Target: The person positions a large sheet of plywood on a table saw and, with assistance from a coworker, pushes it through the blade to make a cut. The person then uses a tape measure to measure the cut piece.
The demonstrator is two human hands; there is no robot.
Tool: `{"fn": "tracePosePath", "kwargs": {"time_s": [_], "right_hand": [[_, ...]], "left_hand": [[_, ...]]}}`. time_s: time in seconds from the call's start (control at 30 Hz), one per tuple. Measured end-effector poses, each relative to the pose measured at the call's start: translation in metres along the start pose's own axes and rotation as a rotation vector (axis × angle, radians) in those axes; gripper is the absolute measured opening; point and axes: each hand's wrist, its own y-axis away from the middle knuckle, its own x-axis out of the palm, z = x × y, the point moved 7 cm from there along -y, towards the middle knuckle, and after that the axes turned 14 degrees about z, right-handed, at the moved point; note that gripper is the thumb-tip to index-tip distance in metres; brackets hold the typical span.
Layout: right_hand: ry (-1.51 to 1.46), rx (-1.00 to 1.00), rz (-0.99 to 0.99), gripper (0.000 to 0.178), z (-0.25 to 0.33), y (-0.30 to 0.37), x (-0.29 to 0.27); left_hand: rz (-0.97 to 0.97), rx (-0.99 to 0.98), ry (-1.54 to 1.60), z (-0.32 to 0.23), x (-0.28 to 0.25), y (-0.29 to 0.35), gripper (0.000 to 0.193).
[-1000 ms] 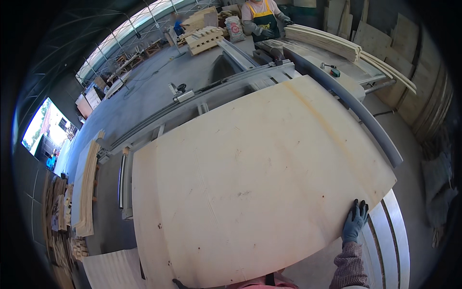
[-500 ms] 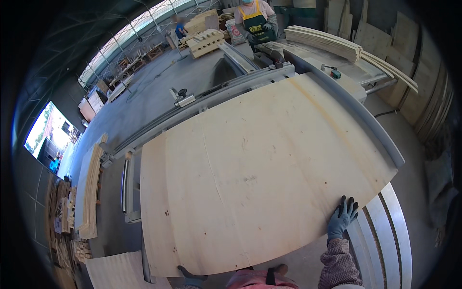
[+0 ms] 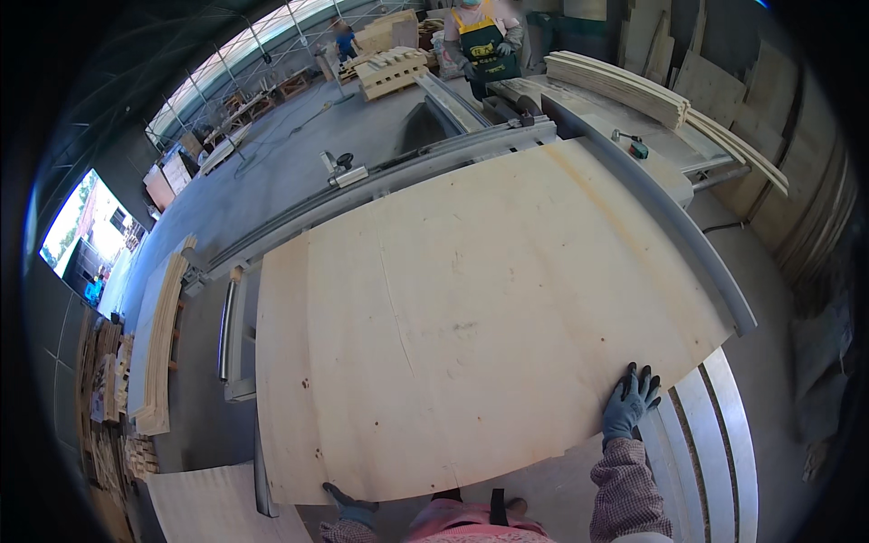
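Observation:
A large pale plywood sheet [image 3: 453, 335] lies flat across a panel saw's table, its right edge running along a long grey metal fence [image 3: 665, 213]. My gloved right hand [image 3: 631, 403] rests on the sheet's near right corner, fingers spread and extended on top. At the near left edge, my gloved left hand [image 3: 353, 507] holds the sheet, one dark-tipped digit lapping over the top; its other fingers are hidden. Beneath and beyond the right corner show the silvery slats [image 3: 701, 434] of a side support.
A sliding rail with a clamp stop [image 3: 344, 170] borders the far side. A roller [image 3: 226, 330] stands left. Across the saw is a person in an apron [image 3: 484, 45], near stacked boards [image 3: 615, 86]. More panels [image 3: 158, 344] stand left; another sheet [image 3: 222, 507] lies low left.
The view has shifted slightly, moving most nearby things a little left in the picture. Both hands keep the same places on the plywood sheet.

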Motion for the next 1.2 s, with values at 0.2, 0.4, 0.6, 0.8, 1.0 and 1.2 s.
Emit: {"fn": "tracePosePath", "kwargs": {"time_s": [0.2,0.4,0.6,0.8,1.0,1.2], "right_hand": [[0.004,-0.002,-0.025,0.039,0.0,-0.004,0.003],[0.031,0.026,0.008,0.039,0.0,-0.003,0.002],[0.039,0.052,0.012,0.039,-0.002,-0.006,0.001],[0.071,0.071,0.007,0.038,-0.001,-0.008,0.0],[0.07,0.079,-0.007,0.036,-0.003,-0.009,0.006],[0.076,0.08,-0.017,0.036,-0.001,-0.007,0.003]], "left_hand": [[-0.236,-0.024,-0.018,0.003,0.01,0.013,0.084],[-0.122,0.028,0.045,0.006,0.013,0.019,0.074],[0.117,0.094,0.073,0.008,0.046,0.031,0.066],[0.188,0.049,0.192,0.01,0.052,0.032,0.059],[0.228,0.031,0.199,0.007,0.056,0.034,0.056],[0.251,0.06,0.157,0.008,0.048,0.027,0.059]]}}
